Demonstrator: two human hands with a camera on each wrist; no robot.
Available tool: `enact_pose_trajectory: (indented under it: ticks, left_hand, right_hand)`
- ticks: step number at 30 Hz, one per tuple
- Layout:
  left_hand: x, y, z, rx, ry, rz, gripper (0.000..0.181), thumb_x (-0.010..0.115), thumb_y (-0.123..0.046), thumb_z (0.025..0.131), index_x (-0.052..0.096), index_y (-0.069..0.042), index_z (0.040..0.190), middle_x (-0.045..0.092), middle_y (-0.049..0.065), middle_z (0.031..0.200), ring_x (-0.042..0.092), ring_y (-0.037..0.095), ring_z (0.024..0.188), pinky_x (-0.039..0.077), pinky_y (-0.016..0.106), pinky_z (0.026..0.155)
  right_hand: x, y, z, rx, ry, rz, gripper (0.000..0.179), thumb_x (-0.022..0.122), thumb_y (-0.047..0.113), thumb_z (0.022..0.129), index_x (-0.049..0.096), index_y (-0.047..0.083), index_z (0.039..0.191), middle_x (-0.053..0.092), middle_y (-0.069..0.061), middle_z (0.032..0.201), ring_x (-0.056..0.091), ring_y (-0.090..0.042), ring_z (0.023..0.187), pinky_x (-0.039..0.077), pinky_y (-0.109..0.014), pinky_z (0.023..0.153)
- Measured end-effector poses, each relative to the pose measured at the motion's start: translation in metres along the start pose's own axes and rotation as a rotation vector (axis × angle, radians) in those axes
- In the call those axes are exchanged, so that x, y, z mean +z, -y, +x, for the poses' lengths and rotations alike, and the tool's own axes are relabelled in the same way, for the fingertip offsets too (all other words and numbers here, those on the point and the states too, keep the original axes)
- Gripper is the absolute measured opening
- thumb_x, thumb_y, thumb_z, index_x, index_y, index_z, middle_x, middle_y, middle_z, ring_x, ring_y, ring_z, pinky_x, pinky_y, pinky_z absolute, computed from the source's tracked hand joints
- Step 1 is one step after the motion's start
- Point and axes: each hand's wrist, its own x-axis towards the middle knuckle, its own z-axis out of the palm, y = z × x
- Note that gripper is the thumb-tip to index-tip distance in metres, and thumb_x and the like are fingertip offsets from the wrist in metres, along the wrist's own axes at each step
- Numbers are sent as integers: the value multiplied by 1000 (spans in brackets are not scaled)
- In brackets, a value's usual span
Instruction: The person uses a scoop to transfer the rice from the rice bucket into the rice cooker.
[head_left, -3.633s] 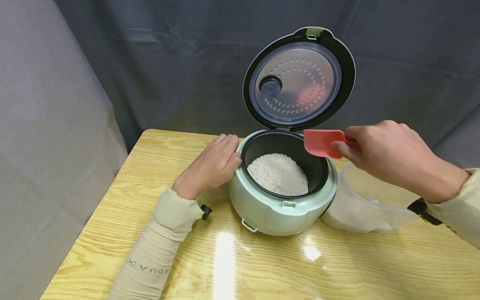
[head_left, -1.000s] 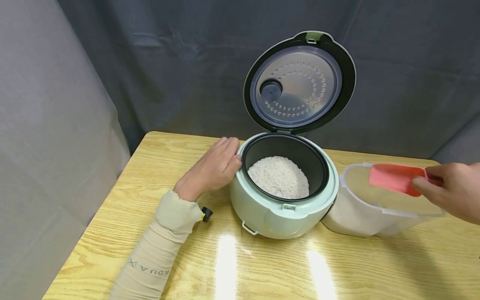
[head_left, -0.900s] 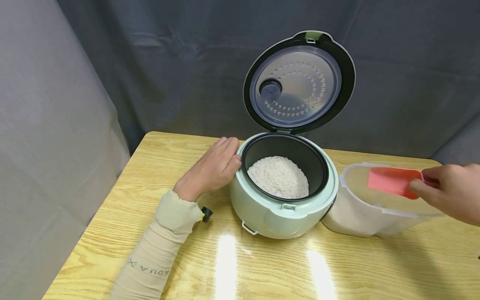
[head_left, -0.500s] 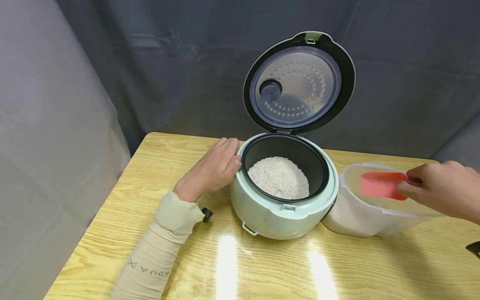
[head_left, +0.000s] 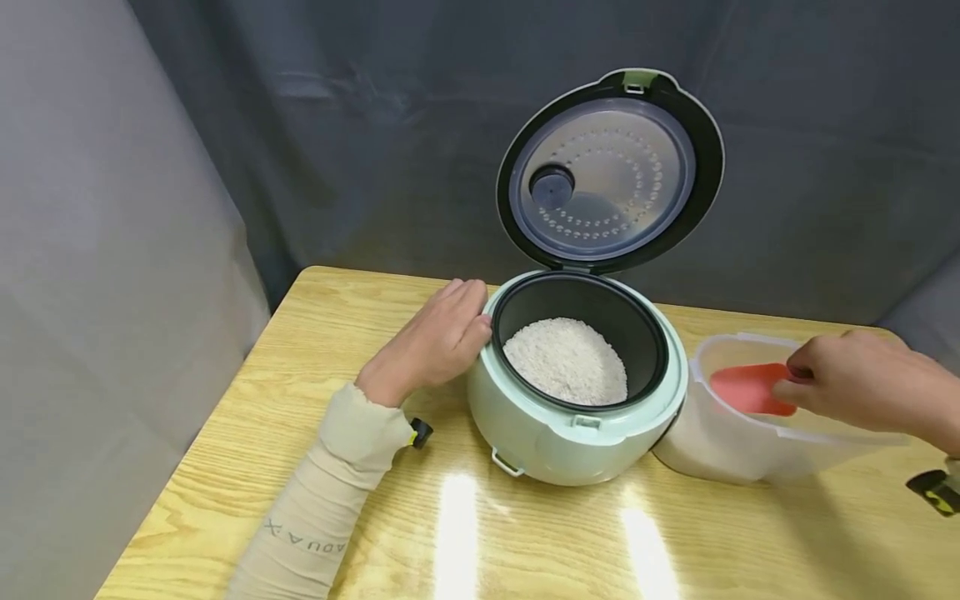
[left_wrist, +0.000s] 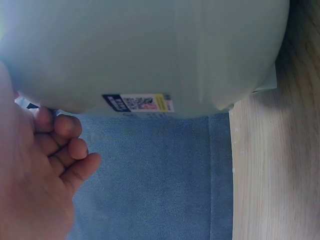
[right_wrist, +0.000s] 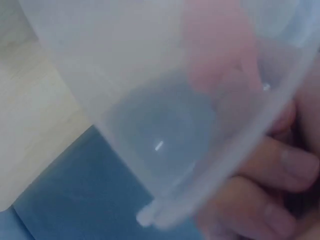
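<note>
A mint-green rice cooker [head_left: 566,454] stands on the table, its lid [head_left: 607,175] raised. White rice [head_left: 566,360] is heaped in its dark inner pot. My left hand [head_left: 435,337] rests against the cooker's left rim; the left wrist view shows loosely curled fingers [left_wrist: 77,148] beside its wall. My right hand [head_left: 862,379] grips a red scoop [head_left: 750,388] by its handle. That scoop dips below the rim of a translucent container [head_left: 738,446], right of the cooker. Through the container's blurry wall the scoop [right_wrist: 217,40] also shows in the right wrist view.
A wood-grain table [head_left: 315,333] bears everything. Dark grey cloth [head_left: 375,167] hangs behind it, and lighter grey cloth [head_left: 135,292] at the left. The cooker and the container stand close together. The raised lid rises behind the pot.
My right hand has carried the scoop from above the cooker rightward to the container, then left and down into it. My left hand has stayed at the cooker's rim. The view has shifted slightly.
</note>
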Motion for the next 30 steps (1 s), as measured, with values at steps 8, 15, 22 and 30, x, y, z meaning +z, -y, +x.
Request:
enact_pose_trajectory:
  ticks: [8, 15, 22, 30]
  left_hand:
    - [0, -4, 2, 21, -19, 6, 19, 31, -21, 96, 40, -8, 84, 36, 6, 79, 38, 23, 80, 33, 32, 79]
    - [1, -4, 2, 16, -17, -6, 20, 31, -22, 96, 41, -8, 85, 36, 5, 80, 38, 23, 80, 33, 33, 79]
    - [2, -4, 2, -3, -2, -7, 20, 31, -23, 97, 41, -9, 86, 37, 5, 81, 38, 23, 81, 33, 32, 79]
    - [1, -2, -2, -14, -8, -11, 19, 32, -20, 96, 40, -8, 84, 36, 5, 80, 38, 23, 81, 33, 32, 79]
  right_hand:
    - [10, -3, 8, 0, 113, 30, 33, 70, 27, 88, 54, 23, 60, 36, 10, 57, 34, -10, 55, 24, -26, 54]
    - [25, -3, 14, -16, 153, 61, 35, 70, 28, 88, 53, 22, 58, 34, 11, 56, 33, -9, 54, 23, -26, 53]
    - [33, 2, 14, -47, 125, 55, 35, 69, 28, 87, 52, 22, 57, 39, 10, 55, 37, -10, 54, 26, -27, 52]
    - [43, 3, 20, -119, 66, 40, 33, 70, 20, 87, 52, 25, 59, 35, 11, 57, 34, -9, 55, 23, -26, 53]
